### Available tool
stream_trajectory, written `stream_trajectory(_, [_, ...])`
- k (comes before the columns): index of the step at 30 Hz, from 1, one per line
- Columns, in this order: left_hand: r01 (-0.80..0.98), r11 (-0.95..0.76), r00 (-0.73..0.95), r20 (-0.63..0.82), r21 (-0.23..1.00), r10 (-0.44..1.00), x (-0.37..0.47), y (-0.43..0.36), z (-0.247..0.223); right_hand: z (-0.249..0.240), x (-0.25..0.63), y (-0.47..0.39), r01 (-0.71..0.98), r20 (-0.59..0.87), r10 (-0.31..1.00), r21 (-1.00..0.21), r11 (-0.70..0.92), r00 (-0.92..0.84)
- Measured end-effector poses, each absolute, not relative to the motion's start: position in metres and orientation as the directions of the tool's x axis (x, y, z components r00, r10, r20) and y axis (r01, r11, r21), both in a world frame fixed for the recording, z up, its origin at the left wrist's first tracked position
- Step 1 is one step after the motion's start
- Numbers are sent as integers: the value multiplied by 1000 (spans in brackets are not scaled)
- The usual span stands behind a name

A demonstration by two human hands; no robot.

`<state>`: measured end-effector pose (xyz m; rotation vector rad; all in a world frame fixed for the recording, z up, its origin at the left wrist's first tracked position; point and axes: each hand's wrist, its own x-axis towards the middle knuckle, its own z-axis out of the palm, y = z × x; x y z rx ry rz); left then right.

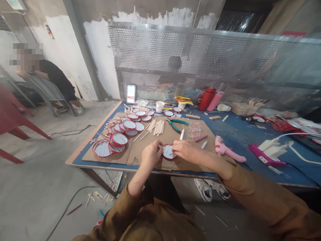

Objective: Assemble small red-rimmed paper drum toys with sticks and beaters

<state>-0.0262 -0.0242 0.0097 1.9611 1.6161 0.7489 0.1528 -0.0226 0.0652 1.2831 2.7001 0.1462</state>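
A small round disc with a red rim and pale face (167, 152) lies on the cardboard sheet (140, 147) near the table's front edge. My left hand (151, 154) is closed, its fingertips gripping the left rim. From the right, my right hand (187, 150) reaches over the opposite rim with thumb and fingers pinched together. Whatever is between those fingertips is too small to make out. Several similar red-rimmed discs (119, 139) are heaped to the left, with thin sticks poking out. Flat wooden sticks (158, 128) and green-handled pliers (175, 126) lie beyond my hands.
Right of my hands are a pink glue gun (228, 149), white marker (204, 145) and purple power strip (265, 157). Along the back stand a paper cup (160, 107), red bottle (206, 99) and phone (131, 93), before a perforated metal screen (155, 50). A person sits at left.
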Motion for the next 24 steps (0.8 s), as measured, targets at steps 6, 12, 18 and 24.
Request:
stream_trajectory(6, [733,-188,155,109,654,982,-26,-25,10,79,132,-27,728,-171,784,295,618,-596])
stream_trajectory(12, [747,-185,156,103,638,982,-25,-25,13,85,120,-26,743,-205,824,358,566,-529])
stream_trajectory(18, [751,-190,156,110,632,982,-25,-25,12,66,135,-16,793,-76,843,304,528,-532])
stream_trajectory(24, [761,-195,155,118,618,981,-24,-25,10,57,144,-13,799,-3,819,215,561,-574])
